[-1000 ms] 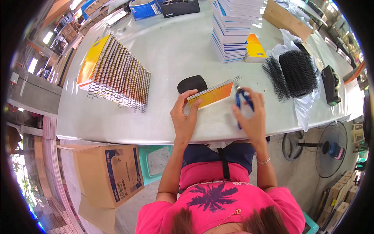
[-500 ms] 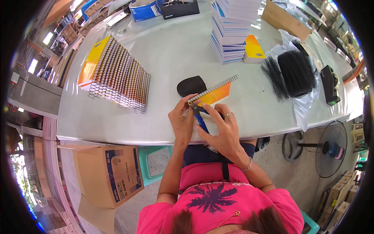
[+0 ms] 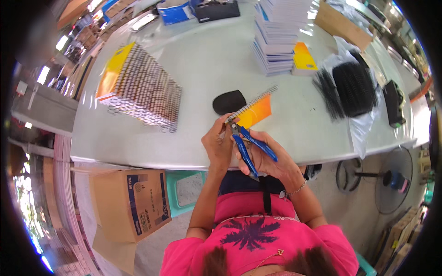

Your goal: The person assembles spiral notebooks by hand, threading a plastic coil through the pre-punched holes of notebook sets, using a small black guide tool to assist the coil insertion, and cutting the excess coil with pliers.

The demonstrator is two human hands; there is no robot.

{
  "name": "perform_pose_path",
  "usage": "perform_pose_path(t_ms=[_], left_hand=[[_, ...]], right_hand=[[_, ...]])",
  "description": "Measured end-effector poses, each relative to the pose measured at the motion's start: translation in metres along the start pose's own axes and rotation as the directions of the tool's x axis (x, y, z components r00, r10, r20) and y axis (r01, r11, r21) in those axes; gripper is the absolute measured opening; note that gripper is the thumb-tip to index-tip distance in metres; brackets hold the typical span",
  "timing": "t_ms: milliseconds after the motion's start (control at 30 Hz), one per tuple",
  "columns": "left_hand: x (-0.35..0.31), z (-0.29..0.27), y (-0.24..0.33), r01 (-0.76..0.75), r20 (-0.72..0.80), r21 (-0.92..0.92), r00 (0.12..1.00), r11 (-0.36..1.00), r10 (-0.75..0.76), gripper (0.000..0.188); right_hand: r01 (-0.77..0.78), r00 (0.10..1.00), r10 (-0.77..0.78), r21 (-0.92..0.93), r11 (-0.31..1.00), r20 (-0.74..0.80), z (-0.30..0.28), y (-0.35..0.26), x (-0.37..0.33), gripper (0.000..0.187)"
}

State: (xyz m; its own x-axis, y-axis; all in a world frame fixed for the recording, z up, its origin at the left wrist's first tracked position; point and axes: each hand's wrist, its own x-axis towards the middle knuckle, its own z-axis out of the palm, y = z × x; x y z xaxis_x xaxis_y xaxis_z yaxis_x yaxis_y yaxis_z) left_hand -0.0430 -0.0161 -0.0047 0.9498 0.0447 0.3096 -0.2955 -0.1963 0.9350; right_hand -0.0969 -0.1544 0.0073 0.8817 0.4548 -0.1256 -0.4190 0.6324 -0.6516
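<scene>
My left hand (image 3: 217, 141) is closed on the near end of a coil-bound notebook (image 3: 256, 113) with a yellow-orange cover. The grey coil (image 3: 254, 102) runs up its left edge and sticks out past the far corner. My right hand (image 3: 281, 158) holds blue-handled wire cutters (image 3: 247, 154), their handles spread apart and the palm partly turned up. The cutters' jaws are at the coil's near end, by my left fingertips; whether they touch the wire I cannot tell. A black pouch (image 3: 228, 102) lies just beyond the notebook.
Coil-bound notebooks (image 3: 154, 92) stand in a block at left. A tall stack of books (image 3: 275, 50) and a yellow book (image 3: 304, 59) are farther back. Black coils (image 3: 354, 87) lie on plastic at right, near a tape dispenser (image 3: 393, 103). A cardboard box (image 3: 110, 202) and fan (image 3: 393, 179) flank the table.
My right hand has rolled over and drawn back slightly, so the cutters' handles now show spread apart. My left hand stays on the notebook; the whole view has shifted a little.
</scene>
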Motion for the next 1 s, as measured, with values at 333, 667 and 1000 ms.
perform_pose_path(t_ms=[333,667,1000], left_hand=[[0.053,-0.064,0.084,-0.082,-0.159,0.103,0.982,0.991,0.098,0.028],[0.189,-0.2,0.157,-0.203,-0.192,0.057,0.959,0.978,0.21,0.037],[0.193,-0.258,0.11,0.115,-0.231,0.026,0.967,0.993,-0.106,0.03]], right_hand=[[-0.174,0.728,-0.676,-0.985,-0.019,-0.115,-0.042,-0.063,-0.013,0.043],[-0.302,0.646,-0.763,-0.925,-0.231,-0.02,-0.1,-0.064,-0.019,0.041],[-0.306,0.64,-0.767,-0.931,-0.201,-0.045,-0.1,-0.064,-0.021,0.041]])
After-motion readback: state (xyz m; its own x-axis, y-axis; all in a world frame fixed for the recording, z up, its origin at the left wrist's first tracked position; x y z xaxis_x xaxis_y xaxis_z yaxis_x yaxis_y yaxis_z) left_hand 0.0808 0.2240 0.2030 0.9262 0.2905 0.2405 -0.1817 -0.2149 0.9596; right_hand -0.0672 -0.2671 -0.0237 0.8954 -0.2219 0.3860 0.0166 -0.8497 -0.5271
